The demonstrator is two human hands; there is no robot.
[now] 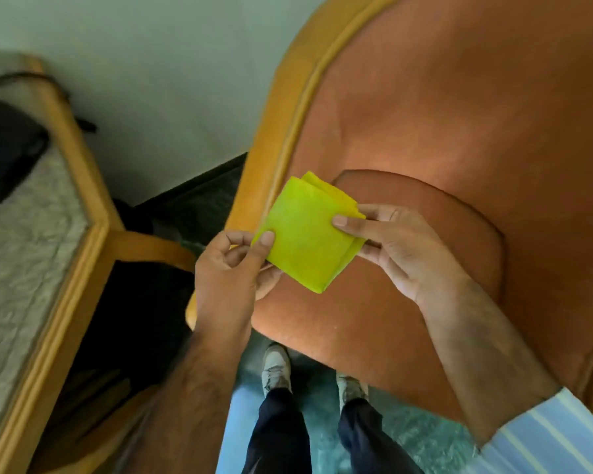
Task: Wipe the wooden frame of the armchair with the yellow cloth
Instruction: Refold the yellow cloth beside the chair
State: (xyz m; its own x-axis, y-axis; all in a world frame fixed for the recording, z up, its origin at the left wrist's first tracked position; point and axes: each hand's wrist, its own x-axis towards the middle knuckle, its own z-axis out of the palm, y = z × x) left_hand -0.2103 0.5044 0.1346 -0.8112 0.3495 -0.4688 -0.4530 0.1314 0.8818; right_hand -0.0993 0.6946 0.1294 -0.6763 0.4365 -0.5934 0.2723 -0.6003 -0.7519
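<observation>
A folded yellow cloth hangs in the air over the front left of the armchair seat. My left hand pinches its left corner between thumb and fingers. My right hand grips its right edge, thumb on top. The armchair has orange-brown upholstery and a light wooden frame that curves up along its left side. The cloth is close to the frame but does not touch it.
A wooden-edged table with a pale textured top and a dark bag stands at the left. A pale wall lies behind. My shoes stand on greenish floor just in front of the chair.
</observation>
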